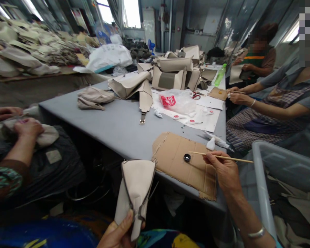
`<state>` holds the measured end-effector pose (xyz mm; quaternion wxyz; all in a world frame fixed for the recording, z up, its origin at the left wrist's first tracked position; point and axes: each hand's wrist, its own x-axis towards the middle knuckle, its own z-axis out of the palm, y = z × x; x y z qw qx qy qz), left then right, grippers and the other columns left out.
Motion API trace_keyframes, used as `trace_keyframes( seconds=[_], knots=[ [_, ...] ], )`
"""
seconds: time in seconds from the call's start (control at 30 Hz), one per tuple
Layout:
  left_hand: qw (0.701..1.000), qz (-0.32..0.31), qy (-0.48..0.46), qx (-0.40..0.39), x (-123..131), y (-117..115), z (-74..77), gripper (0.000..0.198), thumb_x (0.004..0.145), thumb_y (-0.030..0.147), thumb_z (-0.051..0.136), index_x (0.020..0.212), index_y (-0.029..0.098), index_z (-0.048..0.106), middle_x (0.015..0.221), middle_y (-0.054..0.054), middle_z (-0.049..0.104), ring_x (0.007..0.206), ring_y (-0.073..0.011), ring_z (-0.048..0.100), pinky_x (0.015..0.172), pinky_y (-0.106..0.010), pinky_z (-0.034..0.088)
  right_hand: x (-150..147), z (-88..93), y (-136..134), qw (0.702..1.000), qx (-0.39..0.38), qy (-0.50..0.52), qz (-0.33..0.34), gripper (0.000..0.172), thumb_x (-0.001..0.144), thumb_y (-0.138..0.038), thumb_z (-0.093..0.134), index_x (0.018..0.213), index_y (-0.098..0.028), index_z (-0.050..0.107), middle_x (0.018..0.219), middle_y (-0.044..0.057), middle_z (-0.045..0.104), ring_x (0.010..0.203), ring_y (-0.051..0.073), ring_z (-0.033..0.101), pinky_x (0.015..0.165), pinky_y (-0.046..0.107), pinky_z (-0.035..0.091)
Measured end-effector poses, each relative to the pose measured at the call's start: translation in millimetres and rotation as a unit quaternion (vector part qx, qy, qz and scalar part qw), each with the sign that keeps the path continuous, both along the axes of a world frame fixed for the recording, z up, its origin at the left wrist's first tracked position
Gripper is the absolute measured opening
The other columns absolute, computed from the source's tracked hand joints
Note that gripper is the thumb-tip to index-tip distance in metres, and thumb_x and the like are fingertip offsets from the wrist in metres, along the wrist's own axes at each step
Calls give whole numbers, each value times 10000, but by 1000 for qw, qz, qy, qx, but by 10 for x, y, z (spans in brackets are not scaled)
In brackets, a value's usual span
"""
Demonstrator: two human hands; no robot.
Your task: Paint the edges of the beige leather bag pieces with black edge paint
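My left hand (121,229) is closed around the narrow lower end of a cream leather bag piece (138,181) with dark edges, held up at the table's front edge. My right hand (226,170) pinches a thin wooden stick (231,158). The stick's tip points left, just above a small round black cap of dark, shiny liquid (187,157). That cap sits on a flat sheet of brown cardboard (179,168) at the table corner. Whether the tip touches the liquid, I cannot tell. A small white bottle (211,143) stands just behind my right hand.
Cream bag parts (170,77) are heaped on the grey table (113,120), near a plastic bag (179,101) and a green bottle (220,75). A grey bin (260,175) with leather pieces stands at right. Co-workers sit at right; another person's hands (28,131) work at left.
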<state>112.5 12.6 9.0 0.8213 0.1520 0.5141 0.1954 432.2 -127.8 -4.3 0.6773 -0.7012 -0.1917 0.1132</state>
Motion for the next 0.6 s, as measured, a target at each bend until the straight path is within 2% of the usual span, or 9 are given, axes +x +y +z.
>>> trace_keyframes(
  seconds=[0.1,0.17,0.3,0.43,0.5,0.6],
  knots=[
    [998,-11,-42,48,20,-49,79,236,753,117,864,967,110,764,842,-72,778,683,-172,716,654,-242,629,-132,56,-15,1000,16,23,4,216,819,-389,830,900,-213,733,844,28,757,761,177,715,732,285,604],
    [996,-7,-55,68,15,-64,81,255,781,145,854,1015,111,757,870,-70,773,682,-157,701,640,-236,619,-280,120,13,999,4,31,35,212,809,-377,842,900,-218,735,840,24,754,773,170,715,730,253,590],
    [994,-3,-68,85,-26,-79,29,270,812,198,842,1050,117,742,923,-75,766,712,-151,694,665,-241,613,-665,331,172,979,-34,72,190,226,803,-399,848,860,-224,717,814,26,751,773,182,709,702,248,562],
    [991,-22,-90,91,-60,-79,-8,284,849,216,809,1095,100,728,938,-93,759,720,-151,687,676,-243,606,-919,496,434,932,-45,112,343,220,848,-407,812,847,-210,714,867,33,745,799,173,683,722,251,525],
    [990,-29,-99,92,-69,-75,-7,255,877,215,778,1095,94,729,961,-99,757,734,-149,684,683,-241,604,-961,523,560,909,-44,131,392,222,865,-402,800,841,-200,710,844,29,739,772,157,670,699,238,504],
    [988,-36,-113,94,-72,-70,14,233,915,215,732,1110,87,730,957,-99,749,746,-142,675,688,-231,594,-985,524,696,890,-45,145,429,233,870,-390,797,824,-186,695,785,18,722,720,133,641,653,219,468]
  ],
)
